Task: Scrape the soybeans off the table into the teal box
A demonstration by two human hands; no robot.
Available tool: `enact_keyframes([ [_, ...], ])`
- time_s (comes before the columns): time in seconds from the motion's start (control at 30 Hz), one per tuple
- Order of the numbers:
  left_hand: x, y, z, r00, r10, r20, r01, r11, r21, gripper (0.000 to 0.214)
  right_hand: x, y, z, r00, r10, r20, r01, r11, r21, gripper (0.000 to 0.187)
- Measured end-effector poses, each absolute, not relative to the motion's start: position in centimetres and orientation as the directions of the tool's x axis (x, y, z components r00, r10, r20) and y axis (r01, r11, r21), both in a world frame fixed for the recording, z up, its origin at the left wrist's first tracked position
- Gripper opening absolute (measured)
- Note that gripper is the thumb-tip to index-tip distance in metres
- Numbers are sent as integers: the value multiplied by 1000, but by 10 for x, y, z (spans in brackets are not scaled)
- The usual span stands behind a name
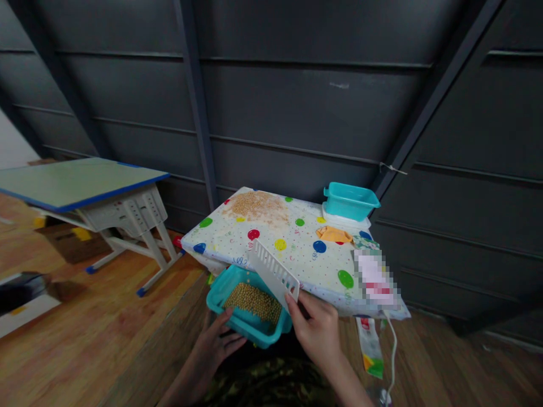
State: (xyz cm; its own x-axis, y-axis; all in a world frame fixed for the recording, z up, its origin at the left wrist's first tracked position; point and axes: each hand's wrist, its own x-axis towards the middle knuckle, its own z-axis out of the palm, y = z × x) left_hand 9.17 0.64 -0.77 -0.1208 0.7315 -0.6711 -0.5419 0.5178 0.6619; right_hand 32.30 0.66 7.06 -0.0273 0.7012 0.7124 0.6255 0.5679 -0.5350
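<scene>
Teal basin (253, 329) is held in the half-curled left hand (218, 341) by the near edge of the spotted tabletop (292, 243), which stretches beyond. Beans (254, 301) are contained inside; over its rim, a slotted white scoop (268, 271) is pinched in the right hand (316, 328).

Beans (253, 301) lie in a basin (253, 332) before a table (292, 254) with a tub (348, 208) back-right.

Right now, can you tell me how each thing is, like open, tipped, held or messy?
Near teal tub: uncovered, partly filled with beans
Slotted white piece: held tilted over the tub
Left hand: holding the tub's near side
Right hand: gripping the white piece
Beans on the table: loosely spread
Far teal tub: upright, uncovered
Orange cloth: rumpled, lying on the tablecloth
</scene>
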Motion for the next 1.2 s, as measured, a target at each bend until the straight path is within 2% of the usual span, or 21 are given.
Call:
enact_keyframes([
  [0.2,91,5,-7,-120,740,-662,-542,509,668,88,324,2,70,3,723,691,600,551,-580,36],
  [0.37,89,4,-9,-109,749,-653,-560,497,663,85,342,7,73,119,739,663,638,455,-621,38],
  [0.57,86,5,-18,-81,755,-651,-581,494,646,91,378,39,70,267,627,732,773,314,-551,54],
  [0.7,85,3,-18,-93,741,-665,-601,491,631,98,386,58,63,222,600,768,838,285,-465,62],
  [0.8,84,1,-17,-54,791,-609,-612,456,647,103,383,71,56,154,618,771,873,280,-398,58],
  [0.87,84,1,-18,-69,772,-632,-612,467,638,99,379,82,52,117,637,762,887,278,-368,52],
  [0.97,83,0,-18,-97,734,-672,-613,488,621,91,373,98,49,87,675,733,901,260,-347,44],
  [1.1,84,-4,-16,-59,789,-612,-627,448,638,103,365,114,52,68,692,719,898,271,-346,38],
  [1.2,86,-4,-12,-70,777,-625,-605,465,646,98,359,125,62,59,718,693,880,290,-375,35],
])
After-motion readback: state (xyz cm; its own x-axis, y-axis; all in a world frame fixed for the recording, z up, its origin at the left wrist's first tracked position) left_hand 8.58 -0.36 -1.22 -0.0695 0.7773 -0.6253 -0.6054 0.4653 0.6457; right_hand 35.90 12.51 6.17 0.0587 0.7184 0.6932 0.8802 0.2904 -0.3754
